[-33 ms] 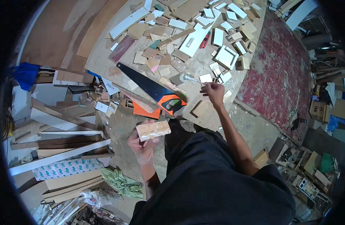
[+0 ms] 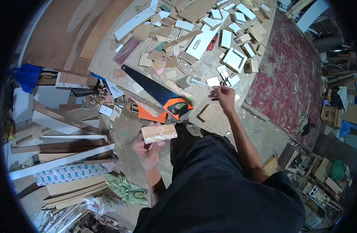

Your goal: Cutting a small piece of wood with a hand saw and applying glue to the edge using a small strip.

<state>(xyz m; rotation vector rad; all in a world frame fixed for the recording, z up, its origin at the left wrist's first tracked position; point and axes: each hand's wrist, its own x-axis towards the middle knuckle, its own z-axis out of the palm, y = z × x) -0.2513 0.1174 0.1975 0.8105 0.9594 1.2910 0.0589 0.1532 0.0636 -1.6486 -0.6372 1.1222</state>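
Observation:
My left hand (image 2: 148,149) is closed around a small light-brown wooden block (image 2: 160,133), held in front of the bench edge. A whitish, wet-looking smear runs along the block's lower edge. Over the bench, my right hand (image 2: 224,97) has its fingers pinched together at the end of a thin white stick (image 2: 201,82). The stick's far end reaches into a small clear cup (image 2: 191,80); what its tip looks like is too small to tell. Left of the cup lies a handsaw (image 2: 153,87) with a dark blade and an orange-and-black handle.
Wood offcuts (image 2: 182,25) and white-faced pieces cover the bench's far part, with red-handled pliers (image 2: 212,42) among them. A wooden block (image 2: 210,113) sits at the near bench edge. Boards (image 2: 62,163) are stacked at left, beside a green cloth (image 2: 125,187). Reddish flooring (image 2: 291,70) is at right.
My right hand has shifted very slightly to the right at the white stick. The left hand still grips the wooden block in nearly the same place.

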